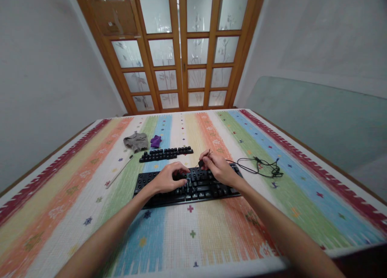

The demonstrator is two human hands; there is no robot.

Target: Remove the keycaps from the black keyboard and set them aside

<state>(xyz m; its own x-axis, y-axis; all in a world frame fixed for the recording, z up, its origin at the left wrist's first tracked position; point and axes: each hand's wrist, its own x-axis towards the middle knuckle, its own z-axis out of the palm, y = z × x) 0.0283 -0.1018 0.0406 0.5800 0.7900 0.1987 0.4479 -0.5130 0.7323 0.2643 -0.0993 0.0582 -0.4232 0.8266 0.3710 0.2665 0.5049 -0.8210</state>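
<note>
My right hand (pixel 218 168) is pinching a keycap (pixel 201 164), left hand (pixel 171 177) spread; loose keycaps (pixel 167 152) are lying at eleven o'clock, keyboard (pixel 193 191) partly stripped.

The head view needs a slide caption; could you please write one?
Left hand at a keyboard, right hand pinching a small black piece, loose keys in rows beyond.

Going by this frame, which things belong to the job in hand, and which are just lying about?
Part of the job:
keyboard, under the left hand
small black piece, pinched in the right hand
loose keycaps, probably

Apparently just lying about:
grey cloth
purple item
thin stick
black cable, possibly the keyboard's own
</note>
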